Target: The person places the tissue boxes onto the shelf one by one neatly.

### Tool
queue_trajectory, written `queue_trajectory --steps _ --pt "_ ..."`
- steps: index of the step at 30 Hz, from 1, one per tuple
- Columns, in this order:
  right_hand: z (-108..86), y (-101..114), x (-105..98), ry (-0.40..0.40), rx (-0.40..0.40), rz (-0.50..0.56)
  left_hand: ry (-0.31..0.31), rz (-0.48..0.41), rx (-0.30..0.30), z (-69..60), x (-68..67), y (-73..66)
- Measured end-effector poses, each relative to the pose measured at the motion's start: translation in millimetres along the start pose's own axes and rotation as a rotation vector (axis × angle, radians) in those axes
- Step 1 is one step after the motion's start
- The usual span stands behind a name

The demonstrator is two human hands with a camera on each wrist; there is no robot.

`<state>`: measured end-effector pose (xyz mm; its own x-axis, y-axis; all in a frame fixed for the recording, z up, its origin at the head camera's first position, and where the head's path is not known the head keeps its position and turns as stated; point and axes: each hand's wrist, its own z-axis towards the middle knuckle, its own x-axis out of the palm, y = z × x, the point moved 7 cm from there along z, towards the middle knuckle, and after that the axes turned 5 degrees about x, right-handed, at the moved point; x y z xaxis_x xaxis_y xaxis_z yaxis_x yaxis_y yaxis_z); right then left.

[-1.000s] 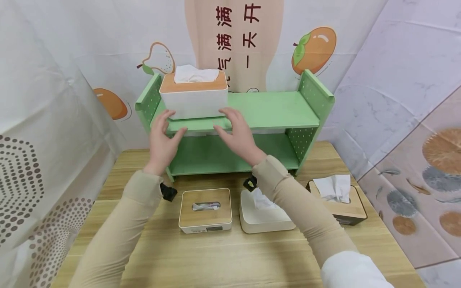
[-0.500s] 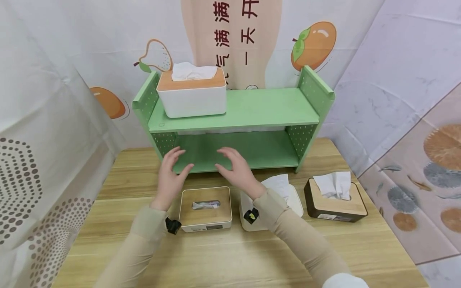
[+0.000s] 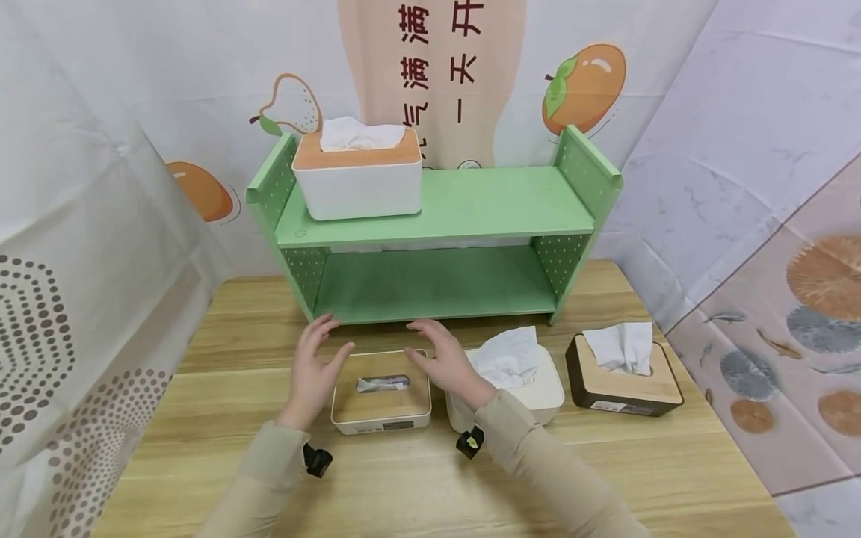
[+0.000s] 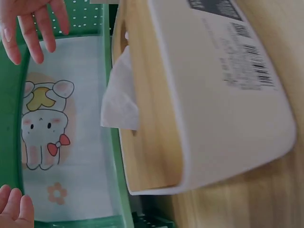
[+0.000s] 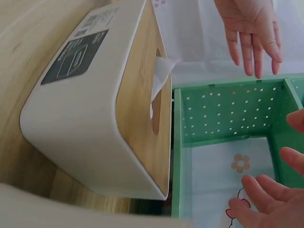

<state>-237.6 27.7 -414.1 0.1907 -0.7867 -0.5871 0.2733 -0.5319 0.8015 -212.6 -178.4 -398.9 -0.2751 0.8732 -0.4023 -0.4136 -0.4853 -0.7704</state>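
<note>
A white tissue box with a bamboo lid (image 3: 382,407) sits on the table, a bit of tissue showing in its slot. Over its left side hovers my left hand (image 3: 311,381), fingers relaxed and spread, thumb apart. My right hand (image 3: 452,366) is held likewise over the right side, facing the left one. In both wrist views the box (image 4: 223,109) stands apart from the fingers, its label side (image 5: 76,61) visible. Nothing is held. Beside the right hand and partly behind its wrist is a cream tissue box (image 3: 546,392) with a tissue sticking up.
A green two-tier shelf (image 3: 507,202) stands at the back of the wooden table (image 3: 417,493). On its upper left rests a larger white tissue box (image 3: 363,190) with a wooden lid. A dark tissue box (image 3: 628,388) with a wooden top sits at the right.
Both hands have come down and back from the box on the upper shelf, past the lower tier, to above the bamboo-lidded box. The boxes themselves have stayed in place.
</note>
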Motion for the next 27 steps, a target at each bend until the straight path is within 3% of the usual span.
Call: queue_trajectory --steps 7,13,17,22,27 --pt "-14.2 2 12 0.030 0.042 0.076 0.025 0.038 -0.065 -16.2 -4.9 14.6" --pt "-23.8 -12 36 0.051 0.137 0.051 0.135 0.069 -0.138 -31.7 -1.8 30.9" --pt "-28.5 -17 46 0.039 0.158 0.045 0.213 0.108 -0.205 -41.5 2.5 43.1" --pt "-37.6 -22 61 0.086 0.191 0.043 0.320 0.135 -0.287 -54.3 8.7 56.7" --pt "-43.7 -30 71 0.086 0.252 0.020 0.383 0.151 -0.318 -64.5 15.9 67.1"
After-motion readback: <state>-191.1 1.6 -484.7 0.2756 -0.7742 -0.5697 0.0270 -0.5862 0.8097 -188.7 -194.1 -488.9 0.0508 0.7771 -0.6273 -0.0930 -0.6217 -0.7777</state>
